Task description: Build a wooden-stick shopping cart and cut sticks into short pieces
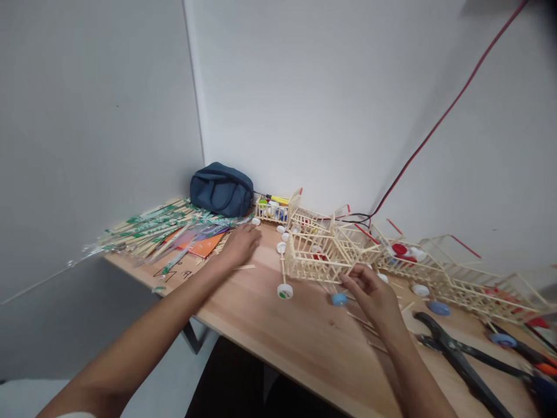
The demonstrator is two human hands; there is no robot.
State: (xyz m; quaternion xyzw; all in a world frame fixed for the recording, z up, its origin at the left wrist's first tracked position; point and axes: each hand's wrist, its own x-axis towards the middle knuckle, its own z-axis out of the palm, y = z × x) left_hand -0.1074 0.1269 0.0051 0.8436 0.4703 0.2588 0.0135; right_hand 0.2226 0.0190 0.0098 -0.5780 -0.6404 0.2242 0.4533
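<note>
Head view: near stick cart (315, 270) stands mid-tabletop (300, 331).
Cart handling: probably light, stiff, fragile at joints; best held by lower rails.
Right hand (372, 290): fingers bent at its corner; pinch uncertain.
Left hand (241, 244): by loose sticks (221, 242); grip unclear.
Obstacles: other carts (402, 256) crowd behind; pliers (451, 343) rightward.

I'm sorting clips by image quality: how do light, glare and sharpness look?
Head view: diffuse light, dark upper-right corner; head view: small glints on the plastic wrappers; head view: left hand looks slightly soft, and the far-right stick cart is blurrier.
</note>
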